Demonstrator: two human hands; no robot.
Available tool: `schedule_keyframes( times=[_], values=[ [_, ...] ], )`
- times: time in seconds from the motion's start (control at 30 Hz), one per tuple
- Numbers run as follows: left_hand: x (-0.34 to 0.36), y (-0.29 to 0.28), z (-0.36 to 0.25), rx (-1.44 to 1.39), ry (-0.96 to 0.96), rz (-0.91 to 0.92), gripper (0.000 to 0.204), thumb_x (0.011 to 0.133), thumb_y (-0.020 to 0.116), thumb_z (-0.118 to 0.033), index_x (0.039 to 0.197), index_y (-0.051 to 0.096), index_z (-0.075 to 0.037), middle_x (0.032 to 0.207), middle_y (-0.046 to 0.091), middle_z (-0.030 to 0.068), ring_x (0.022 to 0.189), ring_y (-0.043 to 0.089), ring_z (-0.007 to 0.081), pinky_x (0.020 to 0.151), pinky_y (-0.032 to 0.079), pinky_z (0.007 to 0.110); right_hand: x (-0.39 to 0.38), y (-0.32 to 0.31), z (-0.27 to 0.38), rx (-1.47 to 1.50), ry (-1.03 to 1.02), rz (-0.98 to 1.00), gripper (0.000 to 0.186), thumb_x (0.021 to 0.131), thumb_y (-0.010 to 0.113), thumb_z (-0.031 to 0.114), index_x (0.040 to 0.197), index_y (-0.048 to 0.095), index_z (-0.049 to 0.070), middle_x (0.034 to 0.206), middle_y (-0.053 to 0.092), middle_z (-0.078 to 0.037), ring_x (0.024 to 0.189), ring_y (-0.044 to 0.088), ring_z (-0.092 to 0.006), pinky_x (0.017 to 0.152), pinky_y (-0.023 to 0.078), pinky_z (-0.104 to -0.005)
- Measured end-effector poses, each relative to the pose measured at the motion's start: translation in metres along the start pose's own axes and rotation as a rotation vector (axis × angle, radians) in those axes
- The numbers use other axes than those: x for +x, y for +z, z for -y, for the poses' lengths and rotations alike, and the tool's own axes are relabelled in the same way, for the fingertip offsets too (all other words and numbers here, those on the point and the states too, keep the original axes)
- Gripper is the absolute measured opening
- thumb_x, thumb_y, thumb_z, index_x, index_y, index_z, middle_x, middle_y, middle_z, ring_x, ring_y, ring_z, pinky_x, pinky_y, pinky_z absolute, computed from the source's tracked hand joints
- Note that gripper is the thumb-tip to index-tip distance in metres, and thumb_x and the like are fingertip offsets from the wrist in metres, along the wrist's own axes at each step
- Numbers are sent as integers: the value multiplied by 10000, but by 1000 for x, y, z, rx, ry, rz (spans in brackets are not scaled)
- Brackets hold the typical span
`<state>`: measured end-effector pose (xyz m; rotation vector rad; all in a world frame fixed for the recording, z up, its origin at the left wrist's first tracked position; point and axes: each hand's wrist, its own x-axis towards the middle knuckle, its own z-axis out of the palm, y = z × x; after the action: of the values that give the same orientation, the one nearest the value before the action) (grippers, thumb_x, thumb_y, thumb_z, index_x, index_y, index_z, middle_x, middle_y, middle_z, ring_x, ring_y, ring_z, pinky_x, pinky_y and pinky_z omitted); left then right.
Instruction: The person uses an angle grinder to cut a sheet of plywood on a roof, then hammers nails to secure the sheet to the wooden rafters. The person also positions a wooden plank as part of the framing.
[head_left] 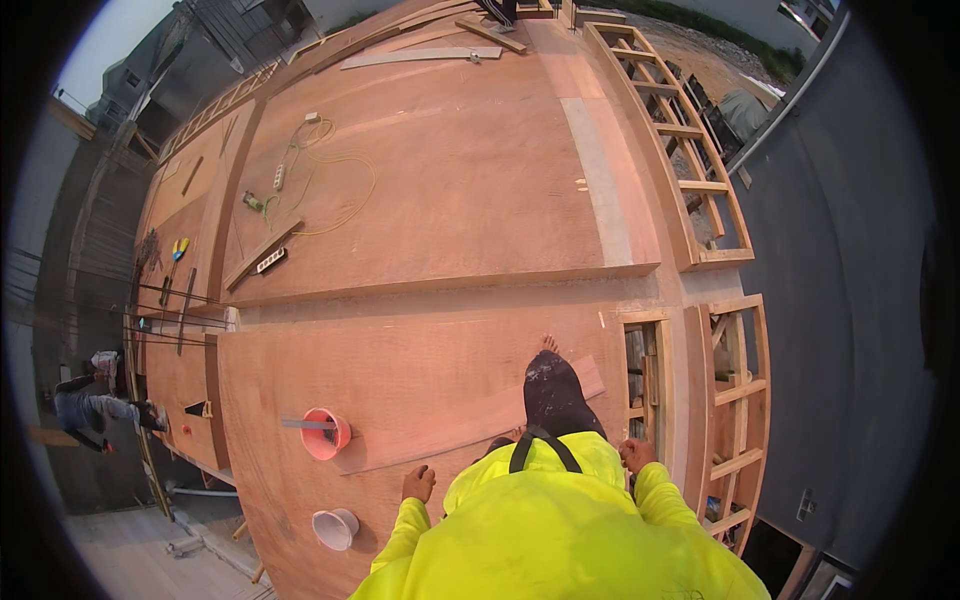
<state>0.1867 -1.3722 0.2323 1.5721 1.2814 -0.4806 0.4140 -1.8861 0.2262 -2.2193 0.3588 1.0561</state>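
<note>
My left hand (419, 484) hangs beside my hip with its fingers curled in; nothing shows in it. On the other side my right hand (636, 456) is held low by my waist, fingers loosely bent, with no object visible in it. Under me is a reddish plywood deck (450, 350), and one bare foot (549, 344) is set forward on it. To the left of my left hand stand a pinkish-red bucket (341, 432), with a grey flat strip (300, 424) across its rim, and a white bucket (335, 541). A paler plywood strip (440, 437) lies flat between the red bucket and my foot.
Ahead, a raised plywood panel (430, 190) makes a step; it carries a yellow cord (372, 190), a power strip (271, 261) and a timber piece (262, 256). Open timber frames (735, 390) and an opening (648, 370) lie right. Another person (90, 408) is at far left, beyond the deck's edge.
</note>
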Motion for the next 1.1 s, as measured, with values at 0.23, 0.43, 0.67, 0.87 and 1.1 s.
schedule_keyframes(
  times=[0.23, 0.43, 0.67, 0.87, 1.1],
  values=[
    [48, 20, -139, -2, -23, 91, 587, 945, 630, -297, 1417, 545, 41, 1114, 721, 161, 960, 721, 222, 710, 556, 345, 86, -64, 118, 206, -149, -79, 241, 913, 663, 175, 1095, 713, 25, 966, 736, -181, 798, 718, -290, 754, 557, -378],
    [99, 34, -295, -57, 206, 96, 598, 944, 639, -291, 1448, 525, 9, 1251, 687, 148, 1081, 699, 229, 810, 569, 381, 175, -106, 143, 81, -273, -122, 208, 942, 625, 100, 1103, 667, -25, 847, 691, -87, 671, 649, -146, 645, 547, -306],
    [120, 51, -333, 46, 163, 34, 464, 955, 634, -259, 1301, 644, 51, 1155, 740, 178, 1046, 698, 266, 912, 527, 353, 204, -168, 210, 175, -13, -74, 247, 909, 655, 160, 1103, 720, 23, 946, 746, -132, 753, 715, -222, 701, 574, -361],
    [201, 32, -348, 285, 71, 97, 529, 894, 640, -372, 1242, 692, 23, 1227, 697, 255, 1172, 665, 371, 1010, 507, 409, 255, -186, 271, 148, 75, -91, 262, 905, 649, 145, 1114, 712, -1, 939, 747, -132, 753, 719, -214, 698, 578, -357],
    [383, 10, -540, 188, 105, 88, 596, 878, 623, -364, 1332, 636, 22, 1271, 671, 274, 1210, 646, 377, 1038, 500, 420, 356, -201, 396, 231, 126, -112, 240, 889, 657, 147, 1069, 719, 0, 863, 735, -135, 673, 705, -214, 672, 570, -344]
  ],
)
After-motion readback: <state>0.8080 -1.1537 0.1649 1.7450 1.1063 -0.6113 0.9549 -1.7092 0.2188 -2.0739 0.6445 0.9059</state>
